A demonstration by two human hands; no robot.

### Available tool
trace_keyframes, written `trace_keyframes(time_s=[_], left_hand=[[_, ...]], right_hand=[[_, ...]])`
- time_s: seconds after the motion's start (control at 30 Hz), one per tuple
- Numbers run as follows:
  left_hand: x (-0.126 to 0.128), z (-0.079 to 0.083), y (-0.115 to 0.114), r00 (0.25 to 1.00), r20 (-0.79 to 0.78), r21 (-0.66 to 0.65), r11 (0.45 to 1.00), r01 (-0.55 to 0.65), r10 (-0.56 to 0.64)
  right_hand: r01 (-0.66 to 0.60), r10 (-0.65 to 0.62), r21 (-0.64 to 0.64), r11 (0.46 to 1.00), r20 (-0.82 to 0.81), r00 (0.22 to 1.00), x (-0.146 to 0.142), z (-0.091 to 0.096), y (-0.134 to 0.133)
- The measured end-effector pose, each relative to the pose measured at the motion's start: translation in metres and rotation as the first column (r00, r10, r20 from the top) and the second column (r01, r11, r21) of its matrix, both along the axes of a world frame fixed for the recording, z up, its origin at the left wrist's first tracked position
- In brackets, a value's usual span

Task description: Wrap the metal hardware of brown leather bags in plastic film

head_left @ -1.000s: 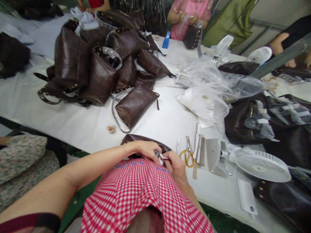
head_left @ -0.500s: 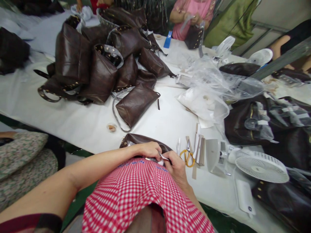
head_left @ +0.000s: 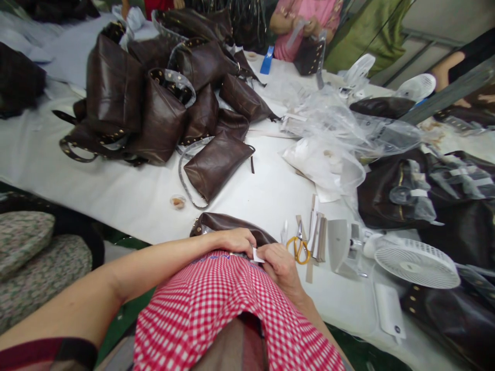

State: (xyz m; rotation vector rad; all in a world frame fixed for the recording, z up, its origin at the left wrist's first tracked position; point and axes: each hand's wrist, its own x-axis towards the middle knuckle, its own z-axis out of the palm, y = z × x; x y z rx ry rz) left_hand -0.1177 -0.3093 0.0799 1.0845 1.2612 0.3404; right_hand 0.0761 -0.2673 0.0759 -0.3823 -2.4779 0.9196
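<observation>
A dark brown leather bag [head_left: 232, 225] with brass studs lies at the table's front edge, against a red-and-white checked apron [head_left: 216, 288]. My left hand [head_left: 236, 241] reaches over the bag's near side, its fingers curled closed; what they grip is hidden. My right hand [head_left: 280, 262] is pinched closed on a small white tag [head_left: 258, 256] that shows between the two hands. The tips of my left fingers are right beside this tag. Scissors [head_left: 298, 248] with yellow handles lie just right of my right hand.
Several brown bags [head_left: 162, 123] are heaped at the back left. Clear plastic bags [head_left: 328, 149] spread to the right. Paper strips [head_left: 319, 234] and a white fan [head_left: 417, 262] lie right of the scissors. Across the table, a person in pink [head_left: 301, 26] handles a studded piece.
The white tag has turned and shows more of its face between my hands. My right fingers have shifted slightly. At the left, the sleeve beside the floral cushions has gone from view.
</observation>
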Motion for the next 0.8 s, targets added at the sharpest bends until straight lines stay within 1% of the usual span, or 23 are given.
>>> trace_keyframes(time_s=[0.03, 0.1, 0.17, 0.2, 0.27, 0.33, 0.37, 0.53, 0.63, 0.73, 0.8], left_hand=[[0.000, 0.000, 0.000, 1.000, 0.010, -0.005, 1.000, -0.008, 0.008], [0.000, 0.001, -0.001, 1.000, 0.016, -0.021, 1.000, -0.018, 0.019], [-0.001, 0.004, 0.000, 1.000, 0.006, -0.037, 0.999, -0.018, 0.018], [-0.002, 0.005, 0.000, 1.000, 0.001, -0.044, 0.999, -0.016, 0.016], [-0.003, 0.008, 0.001, 1.000, -0.008, -0.055, 0.998, -0.014, 0.014], [-0.004, 0.009, 0.002, 1.000, -0.003, -0.061, 0.998, -0.019, 0.019], [-0.004, 0.010, 0.002, 1.000, -0.005, -0.064, 0.998, -0.022, 0.022], [-0.004, 0.010, 0.003, 1.000, -0.006, -0.047, 0.999, -0.018, 0.017], [-0.005, 0.008, 0.003, 1.000, -0.004, -0.049, 0.999, -0.017, 0.017], [-0.006, 0.007, 0.003, 1.000, 0.011, -0.056, 0.998, -0.008, 0.009], [-0.007, 0.006, 0.004, 1.000, 0.010, -0.055, 0.998, 0.015, -0.014]], right_hand=[[0.000, 0.000, -0.041, 0.999, 0.003, 1.000, 0.001, -0.001, 0.000], [0.018, -0.015, -0.170, 0.985, 0.022, 1.000, 0.002, -0.001, 0.002], [0.038, -0.017, -0.309, 0.950, 0.071, 0.997, 0.004, 0.000, 0.007], [0.032, 0.004, -0.358, 0.933, 0.097, 0.995, 0.005, 0.001, 0.011], [-0.022, 0.078, -0.394, 0.919, 0.127, 0.989, 0.006, 0.003, 0.018], [-0.076, 0.135, -0.385, 0.920, 0.129, 0.982, 0.007, 0.002, 0.024], [-0.085, 0.141, -0.376, 0.923, 0.124, 0.982, 0.006, 0.001, 0.025], [-0.020, 0.057, -0.341, 0.940, 0.097, 0.994, 0.003, -0.008, 0.021], [0.017, 0.012, -0.310, 0.950, 0.092, 0.996, 0.000, -0.010, 0.015], [0.044, -0.023, -0.237, 0.970, 0.093, 0.995, -0.001, -0.007, 0.011], [0.041, -0.028, -0.152, 0.987, 0.090, 0.996, -0.003, -0.004, 0.009]])
